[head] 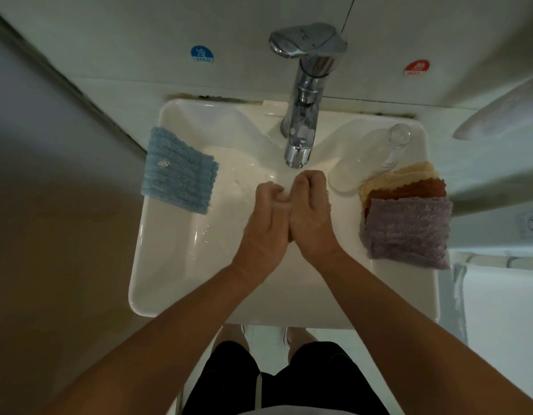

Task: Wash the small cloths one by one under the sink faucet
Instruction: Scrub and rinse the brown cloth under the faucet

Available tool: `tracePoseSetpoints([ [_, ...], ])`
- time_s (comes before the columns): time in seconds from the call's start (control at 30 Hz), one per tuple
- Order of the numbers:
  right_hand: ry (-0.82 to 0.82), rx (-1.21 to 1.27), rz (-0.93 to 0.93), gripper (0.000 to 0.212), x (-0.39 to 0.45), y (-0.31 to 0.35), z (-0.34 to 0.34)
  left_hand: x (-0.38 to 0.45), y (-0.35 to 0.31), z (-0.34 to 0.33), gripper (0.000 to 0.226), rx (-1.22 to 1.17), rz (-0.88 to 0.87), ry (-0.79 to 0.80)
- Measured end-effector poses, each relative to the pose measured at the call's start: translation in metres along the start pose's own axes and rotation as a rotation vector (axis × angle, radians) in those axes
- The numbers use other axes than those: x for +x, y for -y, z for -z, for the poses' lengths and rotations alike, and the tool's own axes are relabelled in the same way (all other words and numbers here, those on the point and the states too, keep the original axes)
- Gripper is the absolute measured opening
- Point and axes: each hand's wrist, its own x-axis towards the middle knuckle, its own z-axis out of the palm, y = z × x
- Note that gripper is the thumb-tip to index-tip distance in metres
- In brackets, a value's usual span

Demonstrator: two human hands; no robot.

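Centrally — hands (289, 214) between cloth-draped sink rims (145, 265)

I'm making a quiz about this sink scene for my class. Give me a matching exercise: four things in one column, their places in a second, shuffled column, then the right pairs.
Things:
1. blue cloth
2. purple cloth
3. clear glass
4. hands (left hand, right hand)

Places:
A. on top of the stack on the sink's right rim
B. together below the faucet spout
C. draped over the sink's left rim
D. lying on its side behind the cloth stack

Pairs: 1-C, 2-A, 3-D, 4-B
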Motion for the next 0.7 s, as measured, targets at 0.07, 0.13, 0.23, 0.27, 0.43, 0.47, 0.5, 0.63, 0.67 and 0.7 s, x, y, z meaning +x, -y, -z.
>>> tracePoseSetpoints([
  [0.07,0.006,-0.036,0.013,0.019,-0.01,-0.001,0.0,0.012,-0.008,0.006,0.012,0.024,0.043,-0.032],
  [0.13,0.064,-0.119,0.084,0.015,-0.014,-0.001,-0.005,0.024,-0.016,0.011,0.012,-0.011,0.052,-0.067],
  [0.23,0.017,-0.118,0.075,0.012,0.009,0.003,-0.003,0.013,-0.015,0.0,0.005,0.074,0.002,-0.054],
  [0.27,-0.029,-0.08,0.035,0.015,0.017,0.002,-0.001,0.011,-0.014,-0.005,0.005,0.084,0.008,-0.019],
  [0.43,0.076,0.152,0.061,0.014,-0.007,0.0,0.0,0.044,-0.028,0.007,0.011,0.159,0.005,-0.126],
  [0.47,0.104,0.121,0.104,0.012,-0.008,0.002,0.003,0.045,-0.027,0.007,0.014,0.21,0.033,-0.133],
  [0.5,0.107,0.061,0.119,0.011,-0.004,0.004,0.005,0.038,-0.029,0.006,0.018,0.195,0.06,-0.092],
  [0.63,-0.041,0.037,-0.027,0.03,0.009,0.009,0.002,0.029,-0.026,0.01,0.022,0.258,-0.027,0.098],
  [0.67,-0.09,0.132,-0.118,0.027,0.008,0.009,-0.002,0.032,-0.035,0.014,0.018,0.226,0.043,0.122],
  [0.7,-0.134,0.215,-0.196,0.023,0.006,0.008,-0.005,0.033,-0.039,0.015,0.015,0.204,0.087,0.146],
])
